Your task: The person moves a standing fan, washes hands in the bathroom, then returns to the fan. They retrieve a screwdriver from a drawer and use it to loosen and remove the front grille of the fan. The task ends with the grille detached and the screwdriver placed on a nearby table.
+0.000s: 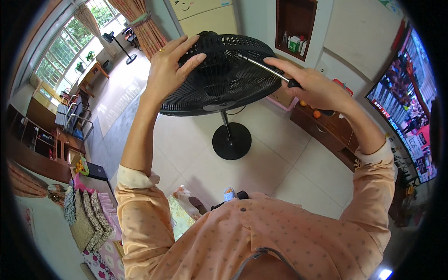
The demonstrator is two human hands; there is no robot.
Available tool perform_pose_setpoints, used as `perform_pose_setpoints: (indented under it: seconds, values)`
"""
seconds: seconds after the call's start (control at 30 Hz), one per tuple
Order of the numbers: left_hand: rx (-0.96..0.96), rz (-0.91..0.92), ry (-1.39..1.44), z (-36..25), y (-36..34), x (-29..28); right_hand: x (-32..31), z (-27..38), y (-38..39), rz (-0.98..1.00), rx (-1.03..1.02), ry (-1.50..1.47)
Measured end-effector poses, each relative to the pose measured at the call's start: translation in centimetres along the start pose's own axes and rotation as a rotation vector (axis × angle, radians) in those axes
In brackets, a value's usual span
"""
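A black pedestal fan tilts its round guard [248,87] toward me on a metal pole above a dark round base [232,148]. My left hand [168,70] grips the guard at its upper left, fingers over the rim and thumb raised. My right hand [312,88] holds a screwdriver [266,69] with a black handle and long silver shaft, its tip at the guard near the upper middle. What the tip touches is too small to tell.
Tiled floor [284,182] surrounds the fan base. A wooden cabinet [326,140] with oranges and a lit television [403,107] stand at right. Cushions [86,214] lie at lower left; chairs [70,116] and another fan [122,50] stand farther back. A niche [291,25] holds small items.
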State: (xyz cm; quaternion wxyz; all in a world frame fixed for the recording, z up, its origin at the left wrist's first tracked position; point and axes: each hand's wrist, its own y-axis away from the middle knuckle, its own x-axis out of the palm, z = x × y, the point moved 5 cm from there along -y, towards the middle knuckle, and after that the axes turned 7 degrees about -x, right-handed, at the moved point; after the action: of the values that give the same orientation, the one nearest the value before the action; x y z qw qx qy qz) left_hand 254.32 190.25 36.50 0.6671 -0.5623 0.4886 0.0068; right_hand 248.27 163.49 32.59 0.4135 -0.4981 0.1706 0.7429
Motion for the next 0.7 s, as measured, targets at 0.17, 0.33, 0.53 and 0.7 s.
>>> perform_pose_setpoints:
  seconds: [0.17,0.33,0.53,0.7]
  values:
    - [-0.104,0.112,0.085,0.3,-1.3,0.7,-2.8,1.1,-1.0,0.046,-0.07,0.48]
    - [-0.049,0.095,0.059,0.1,-1.6,0.4,-4.5,2.9,-2.2,-0.229,-0.207,0.986]
    - [0.023,0.08,0.025,-0.1,-1.5,0.5,-4.2,3.6,-4.3,-0.162,-0.443,1.052]
    - [0.052,0.079,-0.023,-0.2,-1.1,0.4,-3.8,3.3,-6.4,-0.107,-0.638,1.042]
